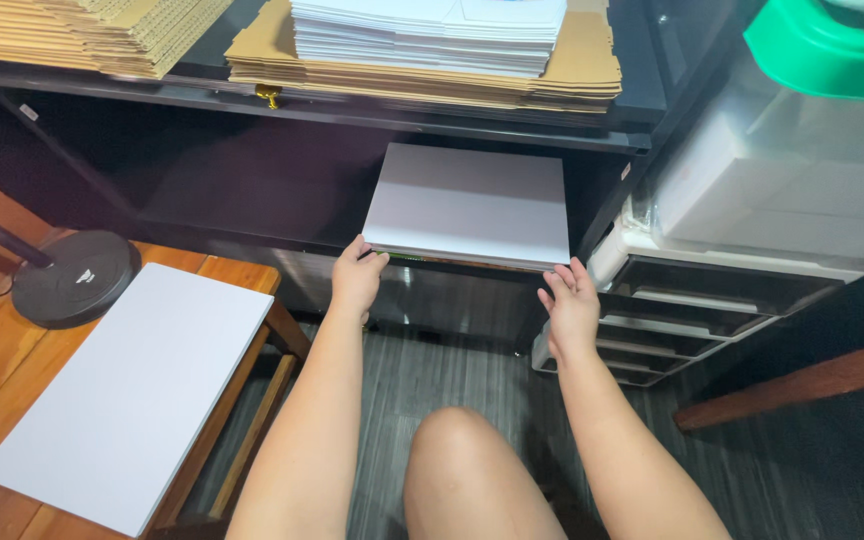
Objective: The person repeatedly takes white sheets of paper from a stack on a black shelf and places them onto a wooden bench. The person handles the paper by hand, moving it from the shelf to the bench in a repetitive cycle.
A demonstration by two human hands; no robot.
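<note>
Flattened brown cardboard cartons (102,35) lie stacked on the far shelf at left, more (582,70) at centre under folded white boxes (422,35), while a small white label (27,112) marks the shelf edge.

The white board stack (467,205) looks like matt, smooth cardboard, the dark shelf (252,190) glossy, the stool (242,275) varnished wood.

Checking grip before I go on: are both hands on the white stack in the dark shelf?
Yes: the left hand and the right hand each touch the front edge of the white stack.
</note>
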